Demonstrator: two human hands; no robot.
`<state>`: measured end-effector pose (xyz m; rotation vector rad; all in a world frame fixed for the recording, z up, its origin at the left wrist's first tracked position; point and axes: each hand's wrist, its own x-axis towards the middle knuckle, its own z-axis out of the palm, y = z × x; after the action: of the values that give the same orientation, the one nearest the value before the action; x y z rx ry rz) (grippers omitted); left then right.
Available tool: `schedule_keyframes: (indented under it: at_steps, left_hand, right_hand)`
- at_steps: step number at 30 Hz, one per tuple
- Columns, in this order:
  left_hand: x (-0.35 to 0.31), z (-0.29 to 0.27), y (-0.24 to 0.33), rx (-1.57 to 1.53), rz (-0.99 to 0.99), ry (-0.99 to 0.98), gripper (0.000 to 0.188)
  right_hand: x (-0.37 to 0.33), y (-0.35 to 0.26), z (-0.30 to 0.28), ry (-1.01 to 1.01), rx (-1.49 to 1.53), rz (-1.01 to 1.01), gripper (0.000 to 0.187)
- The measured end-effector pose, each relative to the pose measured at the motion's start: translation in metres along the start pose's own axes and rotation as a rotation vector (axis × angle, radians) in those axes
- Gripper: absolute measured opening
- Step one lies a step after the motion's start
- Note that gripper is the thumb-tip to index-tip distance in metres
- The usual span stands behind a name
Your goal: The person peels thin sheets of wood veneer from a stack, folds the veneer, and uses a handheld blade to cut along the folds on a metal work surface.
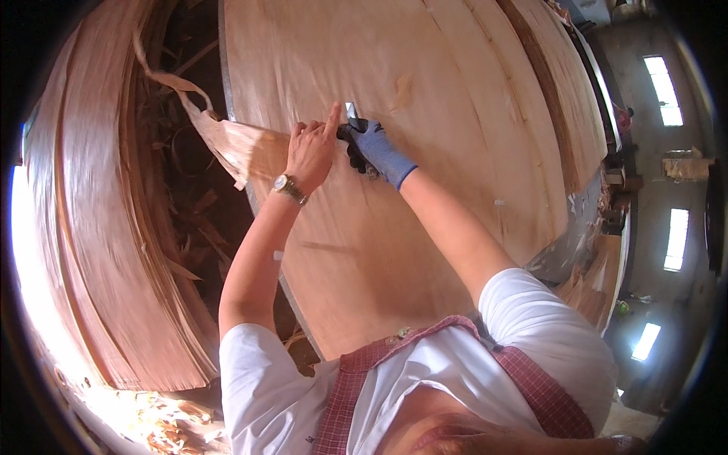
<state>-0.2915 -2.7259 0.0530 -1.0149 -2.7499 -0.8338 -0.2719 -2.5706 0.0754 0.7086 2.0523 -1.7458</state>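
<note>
A large sheet of thin wood veneer (440, 174) lies on top of a stack in front of me. My left hand (309, 154), bare with a wristwatch (287, 184), rests on the sheet. Its index finger points away from me, beside the blade; the other fingers are partly bent, and I see nothing held in them. My right hand (373, 145), in a blue glove with a dark palm, closes around a tool with a short, flat metal blade (350, 111). The tool's handle is hidden in the glove. A torn veneer strip (246, 150) reaches the left hand's outer side.
Another tall veneer stack (98, 212) stands to the left, past a dark gap (201, 174) littered with scraps. Pale shavings (171, 421) lie at the lower left. More layered sheets (561, 83) and a wall with bright windows (663, 91) are on the right.
</note>
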Motion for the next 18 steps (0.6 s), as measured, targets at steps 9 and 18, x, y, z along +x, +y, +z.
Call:
schedule_keyframes:
  at_steps: [9, 18]
  left_hand:
    - [0.028, -0.005, 0.012, 0.074, -0.321, -0.319, 0.068]
    - [0.043, 0.0, 0.01, -0.02, -0.441, -0.386, 0.046]
  right_hand:
    - [-0.089, 0.031, 0.007, -0.225, 0.353, -0.009, 0.035]
    - [-0.141, 0.066, 0.037, -0.636, 0.633, -0.067, 0.044]
